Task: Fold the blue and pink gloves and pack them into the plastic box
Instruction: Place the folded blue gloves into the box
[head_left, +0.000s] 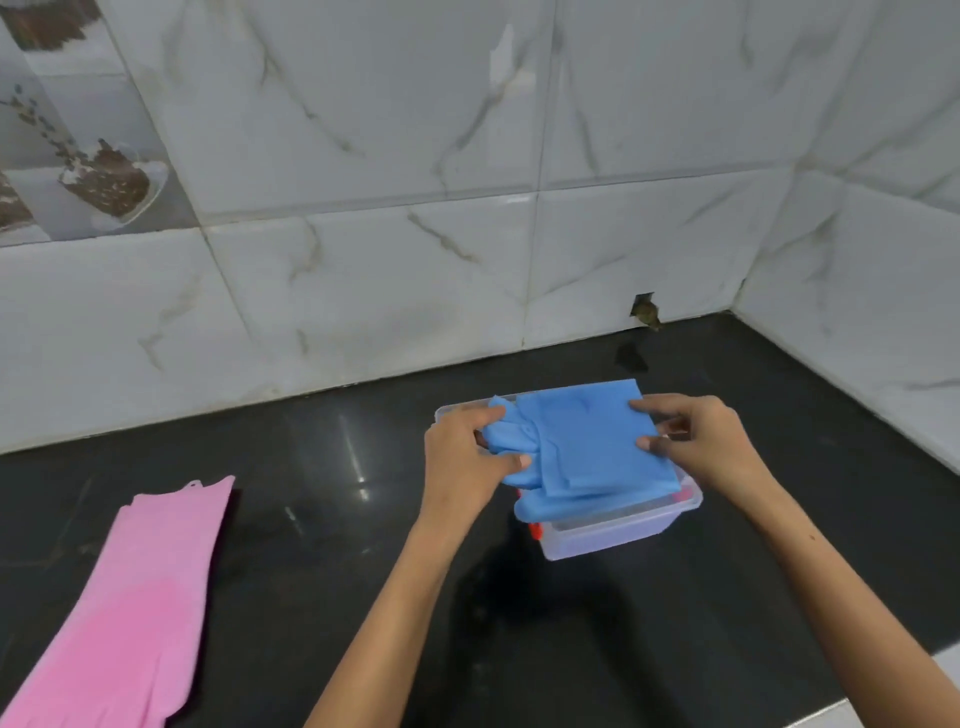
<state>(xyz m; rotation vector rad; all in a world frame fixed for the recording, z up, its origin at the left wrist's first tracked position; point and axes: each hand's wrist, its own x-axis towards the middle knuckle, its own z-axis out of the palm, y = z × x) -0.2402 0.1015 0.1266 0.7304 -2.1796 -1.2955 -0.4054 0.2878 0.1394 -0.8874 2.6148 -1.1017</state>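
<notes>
- A clear plastic box (608, 532) stands on the black countertop (311, 519), right of the frame's centre, with a red-orange latch showing at its near left corner and another at its right edge
- The folded blue gloves (587, 441) lie across the top of the box, covering most of its opening; their lower fold hangs over the near rim, and whether any part sits down inside cannot be told
- What else the box holds is hidden under the blue gloves
- The left hand (462, 457) pinches the bunched finger end of the blue gloves at their left side, thumb below and fingers curled over the top
- The right hand (706, 441) pinches the right edge of the folded stack, thumb on top and fingers tucked beneath
- The blue gloves span the gap between the two hands, held flat above the box
- The pink gloves (130, 613) lie flat on the countertop in the lower left of the frame, well apart from the box and both hands
- White marble-patterned tiles (467, 156) cover the wall behind, filling the upper half of the frame
</notes>
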